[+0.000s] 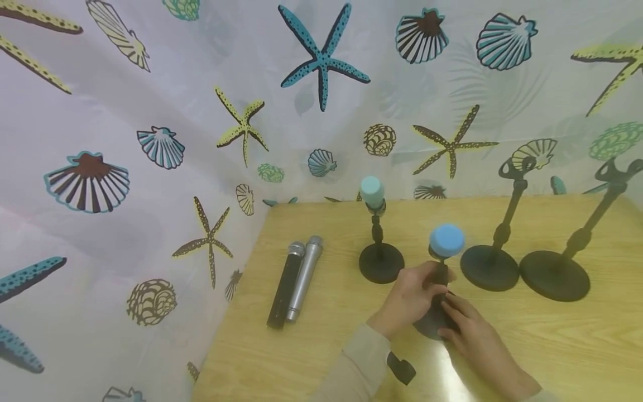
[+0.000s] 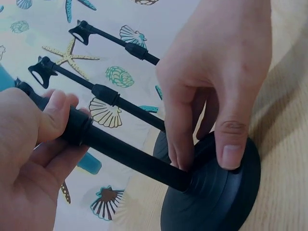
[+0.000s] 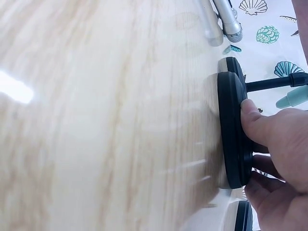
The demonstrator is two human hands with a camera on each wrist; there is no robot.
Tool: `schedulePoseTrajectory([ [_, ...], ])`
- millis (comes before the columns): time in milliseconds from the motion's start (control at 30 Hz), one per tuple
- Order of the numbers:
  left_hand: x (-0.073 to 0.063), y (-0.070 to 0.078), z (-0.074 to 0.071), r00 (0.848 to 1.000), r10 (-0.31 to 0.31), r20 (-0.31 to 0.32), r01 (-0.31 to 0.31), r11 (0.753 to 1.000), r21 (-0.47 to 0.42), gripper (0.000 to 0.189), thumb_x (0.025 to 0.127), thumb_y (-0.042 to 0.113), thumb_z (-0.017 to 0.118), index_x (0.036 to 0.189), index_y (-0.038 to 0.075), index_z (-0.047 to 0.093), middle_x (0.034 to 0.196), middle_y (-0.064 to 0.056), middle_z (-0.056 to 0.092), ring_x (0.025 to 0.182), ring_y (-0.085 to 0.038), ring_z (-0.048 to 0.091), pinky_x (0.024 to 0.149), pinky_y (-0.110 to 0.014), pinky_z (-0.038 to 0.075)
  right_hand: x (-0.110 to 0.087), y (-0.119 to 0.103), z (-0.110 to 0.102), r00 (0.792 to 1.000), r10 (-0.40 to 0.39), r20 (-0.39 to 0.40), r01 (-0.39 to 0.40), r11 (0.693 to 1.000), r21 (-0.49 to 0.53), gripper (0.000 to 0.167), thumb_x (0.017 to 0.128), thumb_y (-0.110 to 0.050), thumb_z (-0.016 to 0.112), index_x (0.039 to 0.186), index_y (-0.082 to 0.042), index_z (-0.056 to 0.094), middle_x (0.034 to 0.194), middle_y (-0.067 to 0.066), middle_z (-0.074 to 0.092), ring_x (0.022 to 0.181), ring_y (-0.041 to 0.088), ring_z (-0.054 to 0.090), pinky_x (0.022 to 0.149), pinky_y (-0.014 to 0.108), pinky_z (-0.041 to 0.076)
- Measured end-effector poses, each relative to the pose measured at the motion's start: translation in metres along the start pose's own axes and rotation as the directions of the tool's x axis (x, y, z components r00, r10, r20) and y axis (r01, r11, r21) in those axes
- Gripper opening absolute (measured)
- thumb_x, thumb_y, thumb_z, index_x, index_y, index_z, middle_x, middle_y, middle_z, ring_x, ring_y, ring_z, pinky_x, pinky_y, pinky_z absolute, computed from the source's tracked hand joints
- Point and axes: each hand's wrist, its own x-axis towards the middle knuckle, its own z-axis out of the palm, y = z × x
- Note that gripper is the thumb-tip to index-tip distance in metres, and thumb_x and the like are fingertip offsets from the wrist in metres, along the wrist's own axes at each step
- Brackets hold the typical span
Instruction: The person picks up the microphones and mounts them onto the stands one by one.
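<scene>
A black desktop microphone stand (image 1: pixel 431 324) with a round base stands on the table in front of me, a blue cylinder (image 1: pixel 447 240) at its top. My left hand (image 1: pixel 409 298) grips the thick collar partway up its pole, fingers and thumb wrapped round it, as the left wrist view shows. Lower down, my right hand (image 1: pixel 474 329) holds the round base (image 2: pixel 216 192), thumb on its upper face and fingers close to the pole's foot. In the right wrist view the base edge (image 3: pixel 233 130) is upright along the tabletop, with the right thumb at its rim.
Behind to the left is another stand (image 1: pixel 382 262) with a teal cylinder (image 1: pixel 372 192). Two more black stands (image 1: pixel 489 268) with bare clips are to the right. A black microphone (image 1: pixel 286 287) and a silver microphone (image 1: pixel 305 279) lie at left. A shell-patterned curtain (image 1: pixel 321 128) borders the table.
</scene>
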Motion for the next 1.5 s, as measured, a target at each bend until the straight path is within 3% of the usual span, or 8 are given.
schedulePoseTrajectory([
  [200, 0.0, -0.002, -0.002, 0.995, -0.065, 0.082, 0.07, 0.995, -0.065, 0.027, 0.094, 0.024, 0.067, 0.12, 0.022, 0.064, 0.119, 0.012, 0.068, 0.111, 0.002, 0.063, 0.091, -0.01, 0.05, -0.001, 0.0, 0.0, 1.0, 0.009, 0.006, -0.009, 1.0, 0.006, 0.058, 0.07, -0.011, 0.087, 0.117, 0.013, 0.064, 0.13, 0.026, 0.056, 0.114, 0.045, 0.06, 0.091, 0.053, 0.053],
  [400, -0.007, 0.0, 0.004, 0.989, -0.149, -0.004, 0.148, 0.985, -0.088, 0.036, 0.089, 0.028, 0.072, 0.122, 0.019, 0.062, 0.119, 0.008, 0.063, 0.1, -0.001, 0.066, 0.078, -0.01, 0.054, -0.001, 0.0, 0.0, 1.0, 0.005, 0.01, -0.005, 1.0, 0.009, 0.058, 0.069, -0.011, 0.087, 0.117, 0.012, 0.064, 0.132, 0.024, 0.055, 0.115, 0.043, 0.06, 0.091, 0.051, 0.053],
  [533, -0.004, -0.003, 0.003, 0.998, -0.06, -0.029, 0.061, 0.998, 0.021, 0.03, 0.091, 0.024, 0.07, 0.12, 0.018, 0.065, 0.117, 0.007, 0.067, 0.106, 0.0, 0.066, 0.085, -0.008, 0.052, 0.0, 0.001, 0.0, 1.0, -0.003, 0.006, 0.003, 1.0, 0.001, 0.058, 0.069, -0.011, 0.087, 0.117, 0.012, 0.065, 0.133, 0.025, 0.055, 0.115, 0.044, 0.06, 0.091, 0.05, 0.053],
  [700, 0.003, -0.008, -0.001, 0.999, 0.023, 0.036, -0.027, 0.995, 0.097, 0.027, 0.091, 0.021, 0.069, 0.117, 0.017, 0.068, 0.116, 0.009, 0.072, 0.116, 0.001, 0.062, 0.095, -0.008, 0.048, 0.001, 0.002, 0.0, 1.0, -0.006, -0.004, 0.006, 1.0, 0.01, 0.058, 0.069, -0.011, 0.087, 0.117, 0.012, 0.065, 0.133, 0.024, 0.055, 0.115, 0.043, 0.06, 0.091, 0.051, 0.054],
  [1000, 0.016, -0.024, -0.008, 0.967, 0.072, 0.245, -0.042, 0.991, -0.126, 0.014, 0.094, 0.018, 0.064, 0.107, 0.015, 0.067, 0.106, 0.003, 0.072, 0.105, 0.006, 0.062, 0.095, -0.009, 0.048, -0.001, 0.004, 0.003, 1.0, -0.015, -0.007, 0.015, 0.999, 0.033, 0.059, 0.069, -0.01, 0.087, 0.118, 0.011, 0.064, 0.132, 0.023, 0.056, 0.114, 0.044, 0.06, 0.09, 0.052, 0.053],
  [1167, 0.018, -0.03, -0.008, 0.956, 0.069, 0.283, 0.005, 0.968, -0.251, 0.016, 0.096, 0.015, 0.062, 0.11, 0.012, 0.067, 0.109, -0.001, 0.073, 0.106, 0.005, 0.063, 0.098, -0.013, 0.048, -0.001, 0.004, 0.002, 1.0, -0.004, 0.007, 0.004, 1.0, 0.027, 0.059, 0.07, -0.012, 0.086, 0.119, 0.011, 0.064, 0.133, 0.024, 0.055, 0.114, 0.045, 0.06, 0.09, 0.053, 0.054],
  [1267, 0.012, -0.031, -0.002, 0.969, 0.037, 0.243, 0.018, 0.975, -0.221, 0.025, 0.097, 0.021, 0.06, 0.12, 0.014, 0.067, 0.117, 0.002, 0.073, 0.114, 0.004, 0.061, 0.102, -0.013, 0.046, -0.001, 0.004, 0.002, 1.0, -0.008, 0.008, 0.008, 1.0, 0.017, 0.059, 0.07, -0.012, 0.087, 0.119, 0.011, 0.064, 0.133, 0.023, 0.055, 0.115, 0.044, 0.06, 0.09, 0.052, 0.054],
  [1500, -0.014, -0.027, 0.009, 0.985, -0.053, 0.166, 0.04, 0.996, 0.08, 0.036, 0.1, 0.036, 0.054, 0.13, 0.017, 0.06, 0.127, 0.006, 0.066, 0.118, -0.003, 0.061, 0.095, -0.013, 0.05, -0.002, 0.002, 0.001, 1.0, -0.021, 0.018, 0.021, 1.0, -0.003, 0.059, 0.069, -0.012, 0.087, 0.118, 0.013, 0.064, 0.132, 0.026, 0.056, 0.113, 0.045, 0.061, 0.089, 0.051, 0.055],
])
